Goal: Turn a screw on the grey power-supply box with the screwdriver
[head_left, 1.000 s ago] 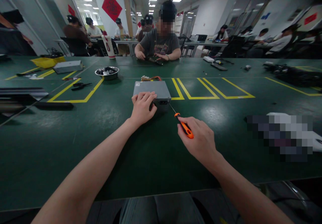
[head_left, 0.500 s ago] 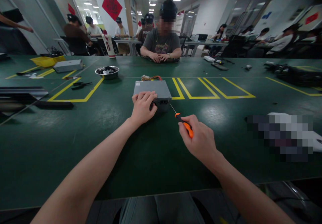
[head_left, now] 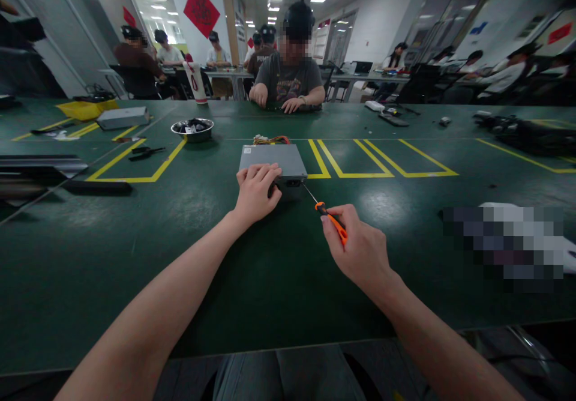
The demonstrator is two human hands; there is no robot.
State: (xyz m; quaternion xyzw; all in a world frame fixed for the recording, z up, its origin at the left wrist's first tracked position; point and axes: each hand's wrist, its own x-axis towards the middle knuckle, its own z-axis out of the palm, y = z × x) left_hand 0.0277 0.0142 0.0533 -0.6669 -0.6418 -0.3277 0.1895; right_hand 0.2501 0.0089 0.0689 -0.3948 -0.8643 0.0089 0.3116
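Note:
A grey metal computer power supply lies flat on the green table, its socket side facing me and its bundle of coloured wires at the back. My left hand grips its near left part, fingers over the top and thumb at the front side. In my right hand is an orange and black screwdriver, wrapped by the fingers. Its thin shaft points up and left, with the tip at the supply's front right corner. Whether the tip sits in a screw is too small to tell.
A metal bowl with dark small parts stands left of the supply. Further left are a grey metal box and a yellow tray. Black cables lie at the right. Across the table sits a person.
My right hand has turned the screwdriver handle slightly and shifted a little to the right. My left hand and the power supply stay put. The person opposite has moved their hands apart.

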